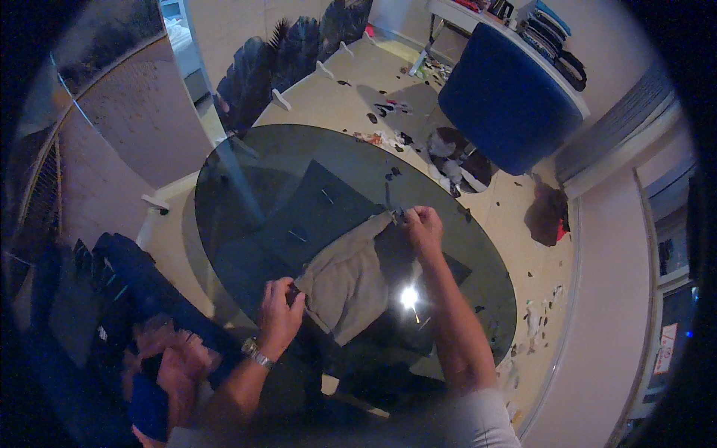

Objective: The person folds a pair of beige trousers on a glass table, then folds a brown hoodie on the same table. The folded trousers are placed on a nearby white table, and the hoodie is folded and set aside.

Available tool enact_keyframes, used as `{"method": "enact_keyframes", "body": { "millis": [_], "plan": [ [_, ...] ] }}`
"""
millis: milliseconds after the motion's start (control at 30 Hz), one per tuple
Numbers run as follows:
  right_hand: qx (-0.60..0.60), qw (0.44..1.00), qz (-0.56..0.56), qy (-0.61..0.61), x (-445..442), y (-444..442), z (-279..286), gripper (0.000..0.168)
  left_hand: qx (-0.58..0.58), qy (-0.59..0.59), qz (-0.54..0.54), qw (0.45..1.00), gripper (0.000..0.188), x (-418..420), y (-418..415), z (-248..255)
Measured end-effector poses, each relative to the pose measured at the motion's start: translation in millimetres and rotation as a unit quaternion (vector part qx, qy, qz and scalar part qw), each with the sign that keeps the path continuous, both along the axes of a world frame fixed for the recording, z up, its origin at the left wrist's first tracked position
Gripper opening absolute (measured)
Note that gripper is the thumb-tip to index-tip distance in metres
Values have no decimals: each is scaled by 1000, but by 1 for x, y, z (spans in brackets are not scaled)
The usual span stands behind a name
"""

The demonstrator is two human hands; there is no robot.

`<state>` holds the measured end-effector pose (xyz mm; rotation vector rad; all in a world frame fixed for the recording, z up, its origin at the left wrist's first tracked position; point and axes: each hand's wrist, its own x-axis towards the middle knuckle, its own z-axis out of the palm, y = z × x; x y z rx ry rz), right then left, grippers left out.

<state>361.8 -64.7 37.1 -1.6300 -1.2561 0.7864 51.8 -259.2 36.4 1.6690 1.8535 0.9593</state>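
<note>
A beige cloth garment (348,280) is stretched between my two hands above a dark oval glass table (269,151). My left hand (283,313), with a metal watch on its wrist, pinches its left corner; something small and dark shows between thumb and fingers. My right hand (423,227) pinches at the far right corner, where a small dark piece, perhaps a clip, sits at the fingertips. Below the garment a dark angular panel (319,201) is seen at the table. A bright light reflects on the glass beside my right forearm.
At the lower left are another person's blurred hands (173,358) near dark blue fabric (140,269). A blue chair (510,101) stands by a white desk (454,14) with folded clothes (543,33). Clothing heaps (546,215) and small scraps (395,106) are scattered over the floor.
</note>
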Motion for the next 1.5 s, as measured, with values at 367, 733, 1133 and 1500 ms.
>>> {"method": "enact_keyframes", "body": {
  "millis": [367, 733, 1133, 1500],
  "plan": [
    [161, 848, 294, -410, -36, -70, -15, 50, 117, 214, -361, 900, 56, 71, 45, 10],
    [151, 894, 270, -324, -26, -17, 12, 57, -10, 275, -355, 893, 77, 72, 50, 9],
    [28, 913, 243, -326, 26, -164, 74, 51, -68, 265, -317, 908, 69, 79, 34, 78],
    [-267, 892, 300, -208, 97, -270, 49, 36, -260, 157, 53, 951, 43, -111, -23, 196]
  ]
}}
